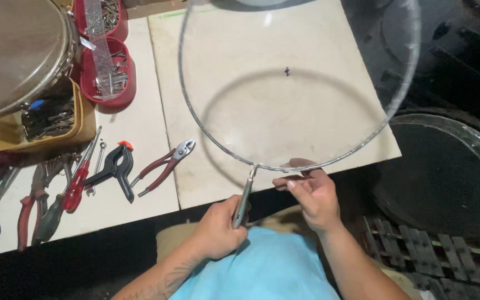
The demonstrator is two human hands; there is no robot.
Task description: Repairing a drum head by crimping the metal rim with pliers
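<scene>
Your left hand (pixel 218 228) is clenched around a slim metal hand tool (pixel 244 199) whose tip meets the near edge of a large wire hoop (pixel 206 129). Your right hand (pixel 311 191) pinches the hoop just beside that spot, holding it above the pale desk (pixel 140 111). The hoop looks closed all round (pliers (pixel 165 165) lie unused).

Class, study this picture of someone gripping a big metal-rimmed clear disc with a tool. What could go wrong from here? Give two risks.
1. The left hand grips the rim with pliers at a single spot; the tool might slip off or bend the thin metal ring.

2. The right hand pinches the rim beside the tool, so a slip could nip its fingers.
</scene>
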